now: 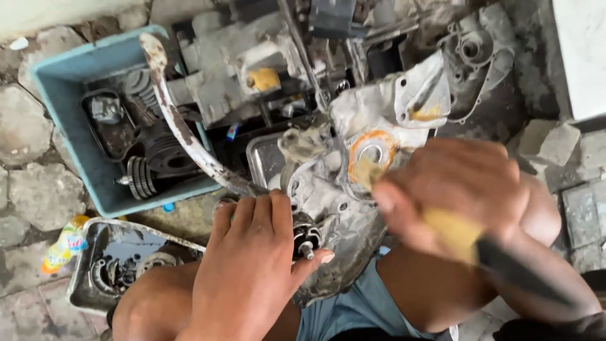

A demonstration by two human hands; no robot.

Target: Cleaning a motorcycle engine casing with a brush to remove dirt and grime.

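A grey metal engine casing (341, 208) rests between my knees, over a metal tray (262, 161). My left hand (252, 265) lies on the casing's near left side, its fingers beside a small black gear on a shaft (305, 235). My right hand (454, 189) is shut on a brush with a yellow and black handle (467, 243). Its blurred bristle end (365, 172) touches the casing near an orange-rimmed round opening (374, 148).
A blue plastic tub (63, 95) at the left holds black engine parts and gears. A curved rusty white lever (180, 126) crosses it. A second metal tray (120, 252) with small parts sits at the lower left. More engine parts (252, 63) lie behind, on stone paving (25, 183).
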